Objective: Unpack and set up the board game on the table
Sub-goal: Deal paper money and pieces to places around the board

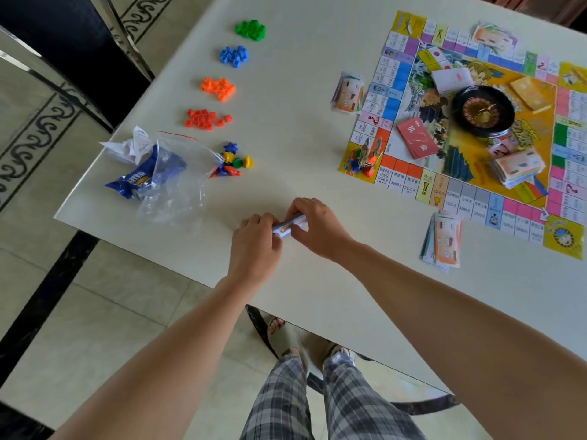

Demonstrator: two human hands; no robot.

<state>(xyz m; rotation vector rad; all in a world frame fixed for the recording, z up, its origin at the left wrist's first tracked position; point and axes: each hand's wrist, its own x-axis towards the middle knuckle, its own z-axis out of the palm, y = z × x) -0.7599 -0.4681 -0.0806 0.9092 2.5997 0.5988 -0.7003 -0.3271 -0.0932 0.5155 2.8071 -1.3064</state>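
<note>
Both hands hold a small stack of game cards (287, 226) on edge just above the white table (301, 128). My left hand (257, 242) grips its left end and my right hand (313, 227) curls over its right end. The colourful game board (476, 128) lies unfolded at the right, carrying a black roulette wheel (482, 111), a red card deck (417, 138), paper money (516, 168) and a few pawns (362, 160). Sorted heaps of green (251, 29), blue (234, 56), orange (218, 87) and red (205, 118) plastic houses line the table's left side.
An empty clear zip bag (178, 182) and a blue snack wrapper (139, 179) lie near the left table corner beside mixed coloured tokens (233, 161). Money piles (347, 92) (443, 239) sit beside the board. A dark chair (63, 42) stands at the far left.
</note>
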